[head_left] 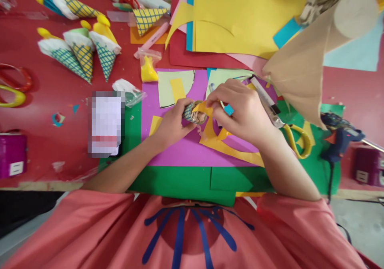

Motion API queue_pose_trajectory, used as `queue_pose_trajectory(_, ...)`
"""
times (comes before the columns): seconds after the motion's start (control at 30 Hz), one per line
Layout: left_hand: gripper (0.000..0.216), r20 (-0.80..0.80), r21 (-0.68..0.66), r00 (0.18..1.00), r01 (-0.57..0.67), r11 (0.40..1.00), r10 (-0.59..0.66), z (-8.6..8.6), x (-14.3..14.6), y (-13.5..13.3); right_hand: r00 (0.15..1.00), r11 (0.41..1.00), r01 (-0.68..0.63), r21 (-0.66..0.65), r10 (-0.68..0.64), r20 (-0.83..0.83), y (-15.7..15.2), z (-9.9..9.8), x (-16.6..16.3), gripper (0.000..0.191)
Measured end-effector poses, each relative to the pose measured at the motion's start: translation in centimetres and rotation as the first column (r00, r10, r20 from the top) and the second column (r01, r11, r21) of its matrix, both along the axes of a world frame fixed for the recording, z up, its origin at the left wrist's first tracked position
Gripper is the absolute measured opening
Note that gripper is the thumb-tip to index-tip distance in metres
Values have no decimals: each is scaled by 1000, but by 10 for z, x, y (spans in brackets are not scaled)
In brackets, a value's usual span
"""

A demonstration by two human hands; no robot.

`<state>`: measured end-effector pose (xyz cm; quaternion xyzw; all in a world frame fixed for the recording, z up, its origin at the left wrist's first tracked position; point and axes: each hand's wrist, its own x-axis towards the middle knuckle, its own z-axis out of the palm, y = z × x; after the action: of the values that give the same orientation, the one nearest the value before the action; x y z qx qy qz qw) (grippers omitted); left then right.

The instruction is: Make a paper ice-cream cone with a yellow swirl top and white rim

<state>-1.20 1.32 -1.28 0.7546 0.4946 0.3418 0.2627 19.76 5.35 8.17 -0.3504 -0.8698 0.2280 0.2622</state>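
My left hand (177, 121) is wrapped round a small paper cone (192, 114) with a dark crisscross pattern. The cone's open end faces right and is stuffed with crumpled brown paper. Between the thumb and fingers of my right hand (237, 109) is a yellow-orange paper strip (204, 108), whose far end lies at the cone's mouth; whether it is stuck there I cannot tell. Below my right hand, curved orange paper offcuts (231, 151) rest on a purple sheet (168, 155). Yellow-handled scissors (300, 141) lie just right of that hand.
A glue gun (339, 141) sits at the right, beside a brown paper roll (312, 57). Finished decorated cones (81, 53) lie at the upper left, above a phone (105, 123). Yellow card sheets (252, 17) are stacked at the back. A bag of yellow clay (149, 68) stands nearer.
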Motion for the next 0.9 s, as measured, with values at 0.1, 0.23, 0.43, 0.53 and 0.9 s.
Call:
queue_pose_trajectory(0.1, 53, -27, -8, 1000, 5, 1000, -5, 0, 0, 0, 1000, 999, 21, -25, -21, 4, -1, 1, -2, 18)
queue_pose_trajectory(0.23, 52, -36, -7, 999, -5, 1000, 4, 1, 0, 0, 999, 998, 35, -44, -35, 3, -2, 3, -4, 20)
queue_pose_trajectory(0.43, 51, -101, 2, 995, -21, 1000, 22, 2, 0, 0, 999, 1000, 25, 2, -25, 20, -4, 3, -7, 17)
queue_pose_trajectory(0.53, 50, -105, 2, 994, -35, 999, 35, 2, 1, 0, 998, 998, 51, 24, -52, 45, -4, -1, -9, 16)
queue_pose_trajectory(0.9, 48, -150, -22, 987, -63, 998, 59, 2, 0, 0, 986, 982, 155, 110, -161, 47, -10, -15, -17, 17)
